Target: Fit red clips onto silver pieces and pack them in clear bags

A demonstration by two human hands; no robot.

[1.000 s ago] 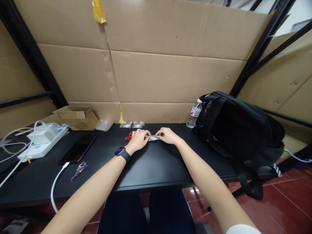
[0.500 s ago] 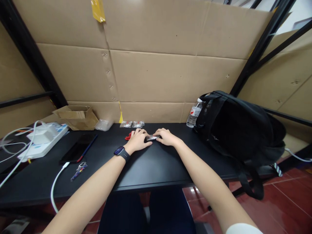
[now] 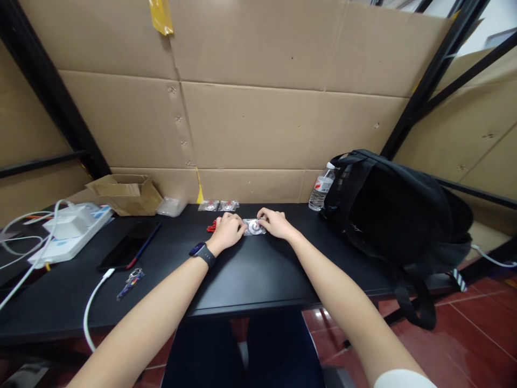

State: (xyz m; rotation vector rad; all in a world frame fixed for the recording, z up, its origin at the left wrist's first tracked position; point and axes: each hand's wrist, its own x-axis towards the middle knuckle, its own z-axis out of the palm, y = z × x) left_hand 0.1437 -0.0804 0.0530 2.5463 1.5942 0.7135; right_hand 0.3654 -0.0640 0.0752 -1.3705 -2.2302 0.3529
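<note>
Between my two hands, a small clear plastic packet (image 3: 254, 227) with a round whitish item inside lies at the middle of the black table. My left hand (image 3: 229, 230), with a dark watch (image 3: 201, 251) at its wrist, has its fingers curled at the packet's left end. At the right end, my right hand (image 3: 276, 223) pinches the packet's edge. Some red thing (image 3: 212, 226), perhaps a bundle of cord, shows partly behind my left hand. Two similar shiny packets (image 3: 218, 206) lie further back, near the cardboard wall.
A black backpack (image 3: 398, 215) and a water bottle (image 3: 322, 187) stand on the right. To the left are a phone (image 3: 129, 247) on a white cable, a keychain (image 3: 131, 283), a power strip (image 3: 75, 237), a paper bag (image 3: 125, 196) and a crumpled plastic bag (image 3: 172, 207).
The packet, tilted and seen nearly edge-on before, now shows its face with the round item. My fingers have drawn in at its ends; both arms have hardly moved.
</note>
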